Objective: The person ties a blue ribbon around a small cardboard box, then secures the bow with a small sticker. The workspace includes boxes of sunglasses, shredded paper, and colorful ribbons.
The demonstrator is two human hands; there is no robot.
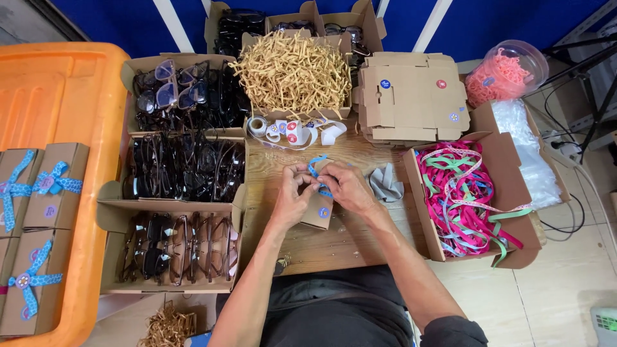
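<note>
Pinching a blue ribbon (317,172) between the fingertips of both hands, the person is working over a small brown cardboard box (319,209) that is sitting near the middle of the wooden table (334,241). The left hand (292,193) is gripping one part of the ribbon with thumb and fingers pressed together, and the right hand (347,186) is doing the same just beside it, the two hands almost touching above the box. The ribbon is looping up over the top of the box, and a small round blue sticker is showing on the box's front face.

A grey cloth (385,183) is lying on the table just to the right of the right hand. Toward the table's right edge an open carton of pink, green and blue ribbons (463,199) is standing, and behind it a stack of flat folded boxes (411,96) is resting near the far right corner. At the far edge a carton of tan paper shreds (292,74) is sitting, with a strip of round stickers (289,132) curling in front of it. Along the left edge three open cartons of eyeglasses (183,170) are lined up. Beyond them, on an orange bin lid (58,96), finished boxes tied with blue bows (48,186) are lying side by side.
</note>
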